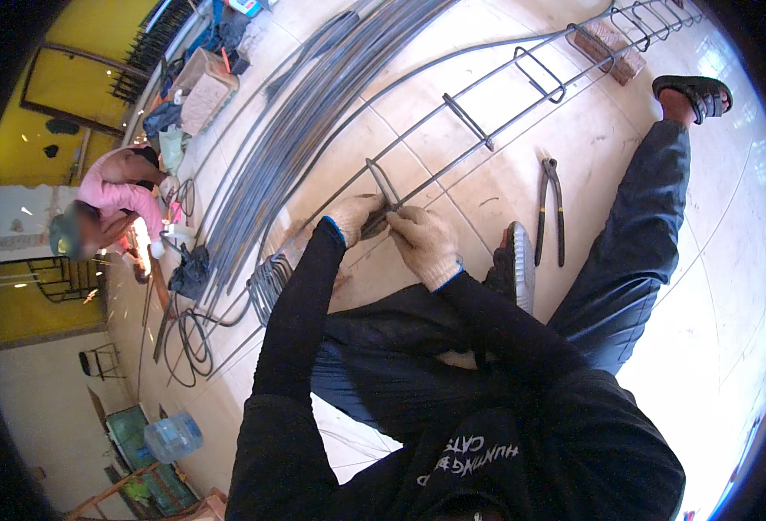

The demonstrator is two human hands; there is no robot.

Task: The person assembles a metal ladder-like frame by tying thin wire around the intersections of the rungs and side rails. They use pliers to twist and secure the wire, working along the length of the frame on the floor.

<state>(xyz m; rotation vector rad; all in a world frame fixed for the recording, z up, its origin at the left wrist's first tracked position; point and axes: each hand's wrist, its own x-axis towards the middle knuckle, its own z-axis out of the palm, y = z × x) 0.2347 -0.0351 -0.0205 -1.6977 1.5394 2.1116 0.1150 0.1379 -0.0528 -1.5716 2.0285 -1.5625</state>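
**Hands at the rebar cage stirrup**

Head view: The gloved left hand (351, 214) and gloved right hand (424, 244) are both closed on a rectangular steel stirrup (381, 181) on the long rebar cage (504, 91), centre floor. Pincers (551, 208) lie near right; loose rods (313, 95) lie far left.

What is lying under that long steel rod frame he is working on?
Under the rod frame is pale tiled floor, with a brick propping the far end. The gloved hands hide the spot beneath them.
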